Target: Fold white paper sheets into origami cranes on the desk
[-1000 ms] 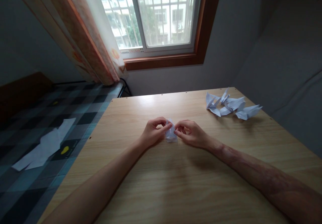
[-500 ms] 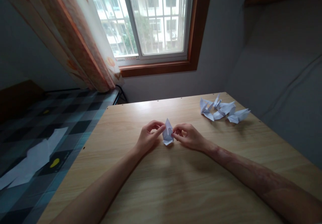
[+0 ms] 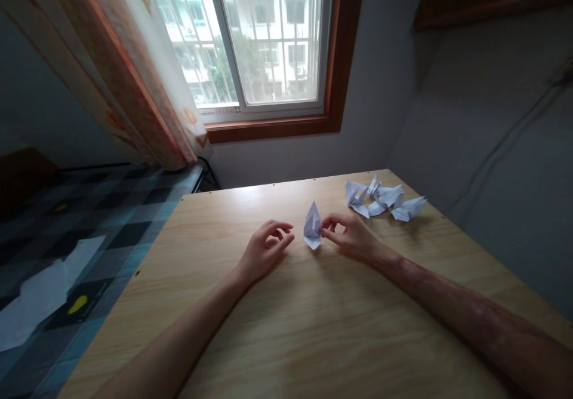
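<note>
A folded white origami paper crane (image 3: 313, 227) stands over the middle of the wooden table (image 3: 277, 327), its pointed end up. My right hand (image 3: 347, 236) pinches its right edge between thumb and fingertips. To the left, my left hand (image 3: 269, 245) is apart from the paper, thumb and fingers spread with a gap between them and nothing held. Whether the paper's lower tip touches the tabletop I cannot tell.
Several folded white paper cranes (image 3: 380, 199) lie grouped at the table's far right. On the checked bed (image 3: 134, 232) at left are loose white paper sheets (image 3: 45, 291). A curtain (image 3: 134, 76) hangs beside the barred window (image 3: 277, 46).
My left hand has let go of the folded paper. My right hand has carried it slightly to the right, away from the left hand. The camera view has shifted a little.
</note>
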The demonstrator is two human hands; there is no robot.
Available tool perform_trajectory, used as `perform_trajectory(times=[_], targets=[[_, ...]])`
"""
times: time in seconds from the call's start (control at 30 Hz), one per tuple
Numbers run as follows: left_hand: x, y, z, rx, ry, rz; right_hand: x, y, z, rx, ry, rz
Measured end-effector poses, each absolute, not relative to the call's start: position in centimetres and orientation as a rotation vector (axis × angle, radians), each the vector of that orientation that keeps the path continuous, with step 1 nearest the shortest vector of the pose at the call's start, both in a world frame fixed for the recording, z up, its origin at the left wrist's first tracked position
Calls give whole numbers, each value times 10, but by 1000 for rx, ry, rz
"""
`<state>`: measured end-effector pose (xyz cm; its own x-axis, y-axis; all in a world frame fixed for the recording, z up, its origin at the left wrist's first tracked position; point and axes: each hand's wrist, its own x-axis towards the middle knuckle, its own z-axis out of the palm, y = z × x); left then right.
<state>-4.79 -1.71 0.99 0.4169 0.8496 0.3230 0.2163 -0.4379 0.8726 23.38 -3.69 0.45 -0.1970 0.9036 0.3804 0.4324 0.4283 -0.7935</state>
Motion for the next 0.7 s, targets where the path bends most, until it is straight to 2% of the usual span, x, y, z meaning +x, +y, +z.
perform_trajectory(times=[0.23,0.7], targets=[[-47,-18,7,1935,810,965,215,-39,-5,-1051,-1818,794],[-49,-15,6,1884,862,1009,208,-36,-13,-1015,-1858,796]])
